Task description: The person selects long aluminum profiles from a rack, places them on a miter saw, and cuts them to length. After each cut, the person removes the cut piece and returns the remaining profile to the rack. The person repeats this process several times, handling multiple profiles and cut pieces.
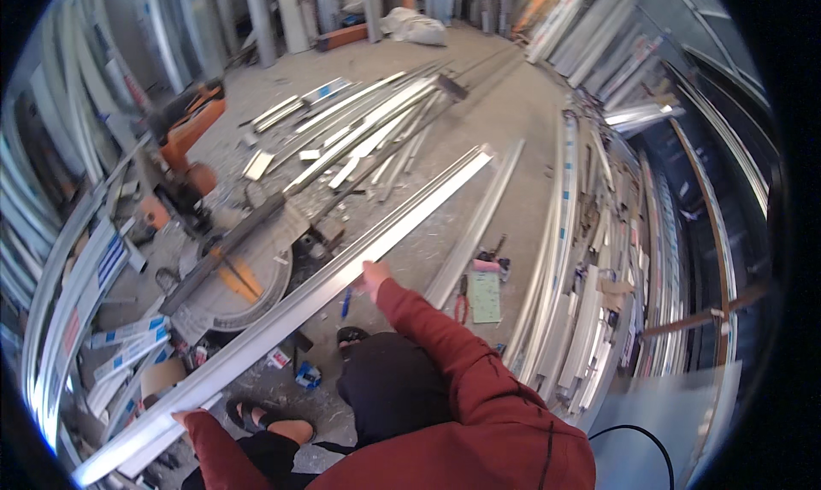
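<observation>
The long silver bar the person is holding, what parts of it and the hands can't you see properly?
Head view only:
- Long aluminium profile: its near end runs into the dark lower-left rim.
- Left hand: fingers tucked against the profile, grip unclear.
- Right hand: fingertips hidden behind the profile's edge.
- Mitre saw: its blade is too blurred and bent by the lens.
</observation>
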Available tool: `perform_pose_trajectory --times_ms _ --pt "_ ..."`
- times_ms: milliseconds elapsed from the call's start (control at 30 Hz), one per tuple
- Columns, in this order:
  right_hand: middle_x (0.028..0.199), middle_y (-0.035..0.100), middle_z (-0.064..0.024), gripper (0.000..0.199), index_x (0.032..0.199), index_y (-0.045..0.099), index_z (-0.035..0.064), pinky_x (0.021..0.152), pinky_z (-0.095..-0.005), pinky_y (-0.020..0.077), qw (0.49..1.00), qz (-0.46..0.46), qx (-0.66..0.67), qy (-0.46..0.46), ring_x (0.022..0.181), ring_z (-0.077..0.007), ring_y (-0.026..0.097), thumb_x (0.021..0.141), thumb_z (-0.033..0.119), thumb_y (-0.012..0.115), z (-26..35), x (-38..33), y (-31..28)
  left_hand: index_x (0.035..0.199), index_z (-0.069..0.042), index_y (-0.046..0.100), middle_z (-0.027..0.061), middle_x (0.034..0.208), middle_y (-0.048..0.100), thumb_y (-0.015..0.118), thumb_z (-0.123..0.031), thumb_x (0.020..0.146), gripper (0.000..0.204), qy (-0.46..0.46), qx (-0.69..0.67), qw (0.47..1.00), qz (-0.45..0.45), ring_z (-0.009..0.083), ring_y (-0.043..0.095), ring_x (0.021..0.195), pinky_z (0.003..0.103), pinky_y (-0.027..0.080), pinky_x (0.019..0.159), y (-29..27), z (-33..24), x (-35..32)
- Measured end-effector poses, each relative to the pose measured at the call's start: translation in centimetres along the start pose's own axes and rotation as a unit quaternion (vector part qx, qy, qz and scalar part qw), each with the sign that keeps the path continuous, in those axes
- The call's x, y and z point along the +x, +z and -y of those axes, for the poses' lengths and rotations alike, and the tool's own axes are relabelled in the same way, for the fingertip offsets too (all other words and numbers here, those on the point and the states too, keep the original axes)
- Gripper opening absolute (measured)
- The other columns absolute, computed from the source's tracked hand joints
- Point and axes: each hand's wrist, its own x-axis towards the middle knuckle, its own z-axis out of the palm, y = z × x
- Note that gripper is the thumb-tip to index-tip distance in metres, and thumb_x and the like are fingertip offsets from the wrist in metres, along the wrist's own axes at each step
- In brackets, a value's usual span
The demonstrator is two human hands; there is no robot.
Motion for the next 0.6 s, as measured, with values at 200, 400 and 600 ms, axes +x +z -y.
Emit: perform_pose_trajectory --times_ms 200,400,600 --pt "0.093 0.066 -0.0162 0.022 0.105 0.056 -0.0017 0.062 -0.0454 0.0569 0.995 -0.013 -0.018 -0.102 0.076 -0.0302 0.067 0.088 0.005 0.044 4.5 7.8 5.3 0.124 -0.004 0.054 0.0140 0.122 0.060 0.047 -0.029 0.091 0.042 0.070 -0.042 0.992 -0.096 0.0323 0.058 0.111 0.045 0.046 0.101 -3.7 -9.1 7.8" --pt "0.095 0.061 -0.0140 0.027 0.112 0.046 0.0020 0.059 -0.0424 0.0557 0.979 -0.101 -0.004 -0.177 0.074 -0.0266 0.064 0.087 0.008 0.053 8.7 13.5 8.6 0.124 -0.003 0.054 0.0147 0.121 0.060 0.046 -0.027 0.091 0.042 0.073 -0.061 0.985 -0.145 0.0327 0.058 0.111 0.045 0.045 0.101 -4.5 -11.4 11.1" --pt "0.103 0.057 -0.0163 0.037 0.118 0.042 0.0025 0.062 -0.0447 0.0569 0.986 -0.059 -0.062 -0.142 0.084 -0.0281 0.064 0.084 0.001 0.056 5.2 13.0 13.3 0.112 -0.003 0.056 0.0132 0.115 0.062 0.049 -0.022 0.089 0.030 -0.015 0.017 0.999 -0.042 0.0300 0.058 0.109 0.046 0.048 0.097 -0.7 -2.7 10.5"
